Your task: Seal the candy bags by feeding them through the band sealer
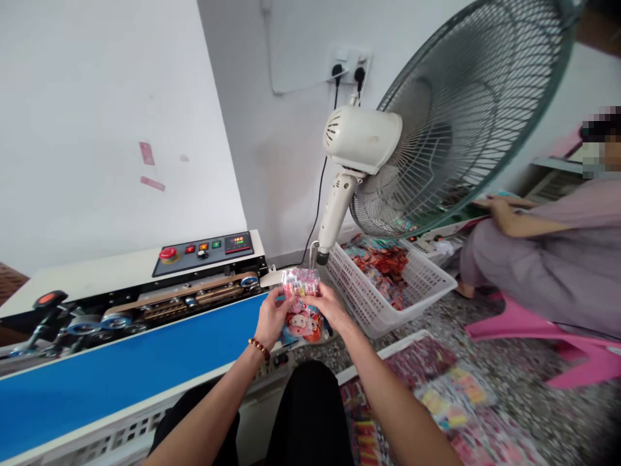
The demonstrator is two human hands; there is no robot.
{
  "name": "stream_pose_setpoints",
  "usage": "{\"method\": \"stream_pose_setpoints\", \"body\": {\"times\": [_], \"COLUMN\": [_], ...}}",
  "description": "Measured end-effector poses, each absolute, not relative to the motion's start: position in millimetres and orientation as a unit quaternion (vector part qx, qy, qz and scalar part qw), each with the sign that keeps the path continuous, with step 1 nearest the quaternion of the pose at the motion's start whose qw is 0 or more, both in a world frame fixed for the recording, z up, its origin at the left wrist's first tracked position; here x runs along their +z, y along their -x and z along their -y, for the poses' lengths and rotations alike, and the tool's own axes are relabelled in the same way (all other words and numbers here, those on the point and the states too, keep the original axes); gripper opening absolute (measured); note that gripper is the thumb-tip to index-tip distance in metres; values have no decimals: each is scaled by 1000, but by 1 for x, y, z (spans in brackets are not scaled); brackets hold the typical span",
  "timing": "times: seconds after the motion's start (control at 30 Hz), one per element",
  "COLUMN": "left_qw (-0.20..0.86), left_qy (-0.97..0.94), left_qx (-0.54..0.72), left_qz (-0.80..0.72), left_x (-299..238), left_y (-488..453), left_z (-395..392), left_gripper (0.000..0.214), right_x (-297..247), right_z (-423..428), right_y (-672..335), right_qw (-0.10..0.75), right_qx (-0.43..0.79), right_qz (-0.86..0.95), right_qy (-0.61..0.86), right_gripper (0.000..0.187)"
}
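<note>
A clear plastic packet (301, 318) with colourful cartoon prints and small pink items inside is held up between both hands. My left hand (272, 317) grips its left side, thumb across the front; a beaded bracelet is on that wrist. My right hand (330, 307) pinches the right side, thumb also on the front. The packet is just off the right end of a band sealing machine (208, 249), close to the sealing belt's end. Beside my left forearm runs the machine's blue conveyor belt (160, 362).
A large standing fan (361, 139) leans over the right side. A white basket (369, 310) of packets stands beyond my right hand. More packets (451, 395) lie in a tray at lower right. Another person (548, 246) sits at far right by a pink stool (519, 317).
</note>
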State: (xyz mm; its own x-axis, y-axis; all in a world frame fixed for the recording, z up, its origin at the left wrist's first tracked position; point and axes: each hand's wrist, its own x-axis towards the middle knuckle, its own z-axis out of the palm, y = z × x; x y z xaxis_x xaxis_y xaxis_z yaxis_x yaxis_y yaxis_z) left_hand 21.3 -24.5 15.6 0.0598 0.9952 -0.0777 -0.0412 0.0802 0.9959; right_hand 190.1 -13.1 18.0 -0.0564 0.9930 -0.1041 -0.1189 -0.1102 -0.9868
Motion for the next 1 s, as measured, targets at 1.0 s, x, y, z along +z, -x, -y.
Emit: {"method": "stream_pose_setpoints", "body": {"times": [1.0], "left_qw": [516], "left_qy": [-348], "left_qx": [380], "left_qz": [-684], "left_x": [27], "left_y": [30], "left_z": [-13], "left_gripper": [33], "right_x": [4], "right_z": [0], "right_y": [-177], "right_qw": [531], "right_qx": [554], "right_qz": [377], "right_qy": [518], "right_gripper": [44]}}
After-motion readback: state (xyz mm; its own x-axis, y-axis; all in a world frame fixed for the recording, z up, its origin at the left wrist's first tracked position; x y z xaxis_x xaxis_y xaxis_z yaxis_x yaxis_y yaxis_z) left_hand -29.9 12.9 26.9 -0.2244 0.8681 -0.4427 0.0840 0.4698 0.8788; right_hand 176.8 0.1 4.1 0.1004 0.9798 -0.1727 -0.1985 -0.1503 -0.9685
